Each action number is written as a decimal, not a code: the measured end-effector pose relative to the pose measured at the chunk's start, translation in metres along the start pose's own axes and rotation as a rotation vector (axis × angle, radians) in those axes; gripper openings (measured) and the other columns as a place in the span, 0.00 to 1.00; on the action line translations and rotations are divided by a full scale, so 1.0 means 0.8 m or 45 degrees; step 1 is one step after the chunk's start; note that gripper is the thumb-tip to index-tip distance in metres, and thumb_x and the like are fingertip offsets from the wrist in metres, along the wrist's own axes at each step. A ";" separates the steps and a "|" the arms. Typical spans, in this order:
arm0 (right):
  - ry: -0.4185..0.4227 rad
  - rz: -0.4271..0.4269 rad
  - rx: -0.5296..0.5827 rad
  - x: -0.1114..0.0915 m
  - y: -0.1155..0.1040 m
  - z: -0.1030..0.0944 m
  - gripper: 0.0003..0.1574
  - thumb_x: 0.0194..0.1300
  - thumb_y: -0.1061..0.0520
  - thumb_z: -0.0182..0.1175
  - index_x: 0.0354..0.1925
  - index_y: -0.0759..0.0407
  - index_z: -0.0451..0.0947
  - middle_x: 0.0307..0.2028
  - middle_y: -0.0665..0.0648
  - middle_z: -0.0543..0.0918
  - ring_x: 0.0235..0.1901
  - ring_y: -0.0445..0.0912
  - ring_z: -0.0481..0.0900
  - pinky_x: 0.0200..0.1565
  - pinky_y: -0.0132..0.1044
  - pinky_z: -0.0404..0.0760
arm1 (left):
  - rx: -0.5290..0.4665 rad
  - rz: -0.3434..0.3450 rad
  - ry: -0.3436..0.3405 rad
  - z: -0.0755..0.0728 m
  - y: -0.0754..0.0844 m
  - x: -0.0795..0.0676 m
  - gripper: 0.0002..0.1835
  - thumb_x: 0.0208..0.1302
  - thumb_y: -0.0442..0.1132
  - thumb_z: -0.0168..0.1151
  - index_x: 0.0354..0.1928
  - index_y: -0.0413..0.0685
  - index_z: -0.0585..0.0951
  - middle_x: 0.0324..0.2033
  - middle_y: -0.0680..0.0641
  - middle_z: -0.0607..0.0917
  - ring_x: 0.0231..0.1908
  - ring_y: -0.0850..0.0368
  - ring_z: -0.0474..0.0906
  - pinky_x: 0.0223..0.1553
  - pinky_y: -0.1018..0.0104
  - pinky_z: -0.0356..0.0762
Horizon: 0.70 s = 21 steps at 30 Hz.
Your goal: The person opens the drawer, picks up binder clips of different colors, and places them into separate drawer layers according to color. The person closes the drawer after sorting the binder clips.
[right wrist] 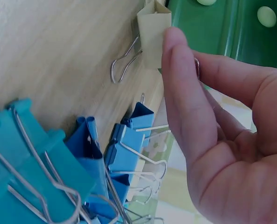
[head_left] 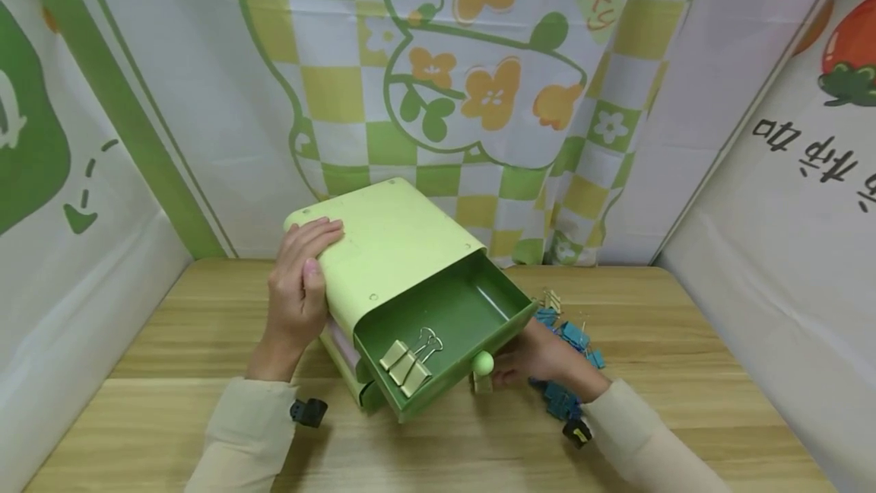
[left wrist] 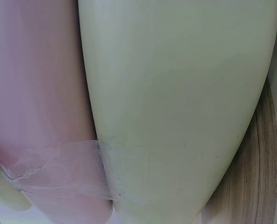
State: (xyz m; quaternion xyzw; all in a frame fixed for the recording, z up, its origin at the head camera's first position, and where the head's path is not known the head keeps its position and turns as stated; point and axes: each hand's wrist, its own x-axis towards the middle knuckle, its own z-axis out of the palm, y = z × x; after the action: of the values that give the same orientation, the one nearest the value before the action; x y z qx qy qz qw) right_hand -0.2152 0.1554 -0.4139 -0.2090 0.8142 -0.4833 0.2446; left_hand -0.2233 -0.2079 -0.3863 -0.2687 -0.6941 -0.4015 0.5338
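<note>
My left hand [head_left: 294, 303] rests against the left side of a small drawer cabinet [head_left: 386, 242], its fingers lying over the light-green top edge. The top drawer [head_left: 458, 326], dark green with a round knob [head_left: 482, 363], is pulled out and holds a few pale gold binder clips [head_left: 407, 366]. Below the drawer's right corner, my right hand [head_left: 537, 356] pinches another pale gold binder clip [right wrist: 156, 35] by a wire handle between thumb and fingers. In the left wrist view, pink [left wrist: 40, 93] and pale-green [left wrist: 175, 102] cabinet sides fill the frame; my left hand is mostly hidden there.
Several blue binder clips [head_left: 575, 336] lie right of the cabinet, with more blue ones [head_left: 561, 402] nearer the right sleeve. A pale gold clip [head_left: 551, 300] lies behind them. The wooden table [head_left: 671, 371] ends at a printed curtain [head_left: 328, 97].
</note>
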 end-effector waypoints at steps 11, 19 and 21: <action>0.052 0.056 0.112 -0.008 -0.008 -0.031 0.21 0.69 0.71 0.61 0.59 0.74 0.78 0.44 0.71 0.91 0.41 0.53 0.92 0.51 0.56 0.90 | -0.001 -0.008 -0.006 0.000 0.000 0.001 0.25 0.67 0.34 0.41 0.54 0.31 0.86 0.56 0.33 0.88 0.64 0.37 0.80 0.79 0.38 0.60; 0.104 0.162 0.078 -0.017 -0.028 -0.065 0.14 0.73 0.66 0.60 0.52 0.74 0.83 0.39 0.65 0.93 0.42 0.52 0.93 0.51 0.46 0.91 | -0.004 -0.013 -0.008 0.000 0.000 0.001 0.26 0.67 0.34 0.41 0.54 0.32 0.86 0.56 0.34 0.88 0.64 0.36 0.80 0.79 0.38 0.61; 0.107 0.173 0.079 -0.018 -0.032 -0.072 0.14 0.73 0.66 0.59 0.53 0.74 0.83 0.38 0.64 0.93 0.41 0.50 0.93 0.49 0.43 0.91 | -0.004 -0.015 -0.007 0.000 0.000 0.001 0.25 0.67 0.34 0.41 0.54 0.32 0.86 0.56 0.34 0.88 0.64 0.36 0.80 0.79 0.38 0.61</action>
State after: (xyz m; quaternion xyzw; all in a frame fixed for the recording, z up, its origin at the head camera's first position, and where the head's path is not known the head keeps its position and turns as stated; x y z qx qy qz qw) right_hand -0.2358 0.1917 -0.3641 -0.1253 0.8207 -0.4988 0.2488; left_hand -0.2236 -0.2083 -0.3859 -0.2665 -0.6965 -0.4051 0.5290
